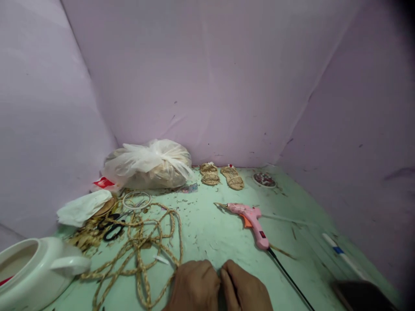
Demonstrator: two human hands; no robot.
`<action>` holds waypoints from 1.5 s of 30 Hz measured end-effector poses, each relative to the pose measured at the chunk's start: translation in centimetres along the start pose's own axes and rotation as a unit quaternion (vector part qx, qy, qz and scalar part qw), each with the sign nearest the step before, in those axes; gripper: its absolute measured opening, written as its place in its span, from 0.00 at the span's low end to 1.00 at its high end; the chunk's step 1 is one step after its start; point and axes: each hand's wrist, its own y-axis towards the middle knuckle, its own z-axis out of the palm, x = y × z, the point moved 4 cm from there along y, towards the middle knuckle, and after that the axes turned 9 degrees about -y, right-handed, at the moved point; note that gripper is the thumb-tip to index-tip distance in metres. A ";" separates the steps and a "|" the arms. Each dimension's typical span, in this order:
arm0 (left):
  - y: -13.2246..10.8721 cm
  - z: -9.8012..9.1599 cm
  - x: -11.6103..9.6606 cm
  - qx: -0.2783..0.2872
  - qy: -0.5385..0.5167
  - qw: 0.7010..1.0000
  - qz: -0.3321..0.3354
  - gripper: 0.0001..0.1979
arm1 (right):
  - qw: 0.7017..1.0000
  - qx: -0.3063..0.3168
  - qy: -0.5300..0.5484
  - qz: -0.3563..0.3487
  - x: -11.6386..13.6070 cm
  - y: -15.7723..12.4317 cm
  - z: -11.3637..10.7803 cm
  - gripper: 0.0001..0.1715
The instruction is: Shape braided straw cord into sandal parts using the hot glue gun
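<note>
My left hand [196,285] and my right hand [244,288] are side by side at the bottom edge, nearly touching. Both are closed with the fingers curled in; whatever lies between them is hidden. A braided straw cord [180,233] lies in loose loops on the pale green surface, and one loop runs up against my left hand. Whether that hand grips it I cannot tell. Up and right of my right hand rests a pink glue gun [249,216] on its side, its orange trigger facing left.
Two small woven sandals [210,175] stand by the back wall, near a dish of beads [264,179]. A tied plastic bag [152,166] fills the back left. Black-handled scissors [114,231], a ring [136,200] and a white pot [55,268] are left. A pen [345,257] lies right.
</note>
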 end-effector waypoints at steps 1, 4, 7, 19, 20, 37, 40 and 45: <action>-0.1 0.0 0.0 -0.005 -0.004 1.000 -0.005 0.12 | 1.000 -0.003 0.014 0.002 -0.1 0.0 -0.1 0.19; -0.8 0.5 0.5 -0.013 -0.019 0.999 -0.024 0.13 | 0.998 -0.008 0.055 0.016 -0.4 0.2 -0.1 0.20; -1.6 1.4 1.0 0.010 -0.045 0.999 -0.027 0.13 | 0.995 0.009 0.093 0.022 -0.6 0.3 0.1 0.21; 0.7 -1.0 1.4 0.126 -0.444 0.650 -0.603 0.09 | 0.853 0.035 0.484 0.192 -1.0 1.0 -1.6 0.26; 0.6 -0.8 1.3 0.118 -0.494 0.587 -0.630 0.08 | 0.836 0.036 0.510 0.199 -0.9 1.0 -1.5 0.25; 1.7 -2.8 5.9 -0.066 -0.479 0.624 -0.614 0.11 | 0.918 0.166 0.339 0.123 2.4 -1.9 -1.1 0.18; 3.5 -5.9 5.8 -0.102 -0.487 0.643 -0.582 0.12 | 0.919 0.162 0.354 0.066 5.4 -1.3 -0.1 0.28; 5.0 -9.3 3.8 -0.103 -0.382 0.762 -0.513 0.11 | 0.893 0.232 0.364 -0.123 12.1 0.8 0.7 0.26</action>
